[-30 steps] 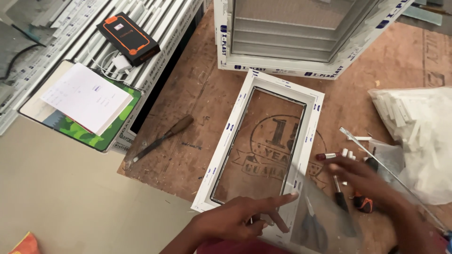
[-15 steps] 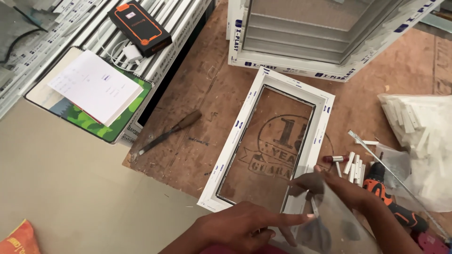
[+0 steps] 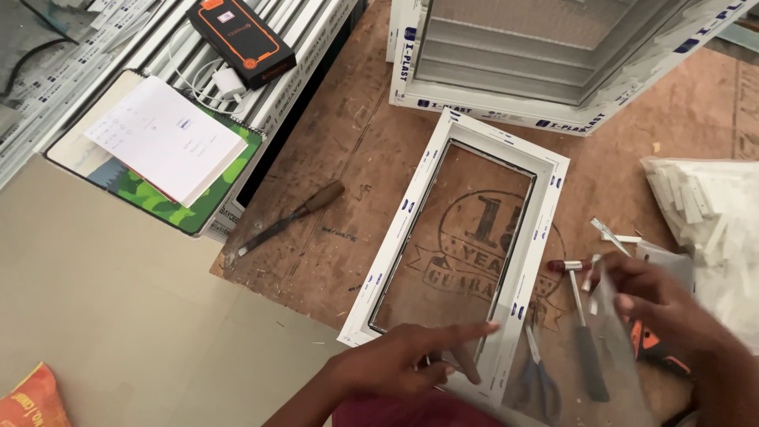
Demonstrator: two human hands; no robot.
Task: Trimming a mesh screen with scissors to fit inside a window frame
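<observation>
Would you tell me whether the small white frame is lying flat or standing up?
Lying flat. The white frame rests on the brown board, whose surface shows through its opening.

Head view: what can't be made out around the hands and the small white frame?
- Right hand: motion-blurred; whether it grips the clear plastic sheet is unclear.
- White frame: near corner covered by the left hand.
- Orange-handled tool: mostly behind the right hand.
- Hammer: handle seen only through the sheet, dimly.
- Louvred frame: cut off by the top edge.
</observation>
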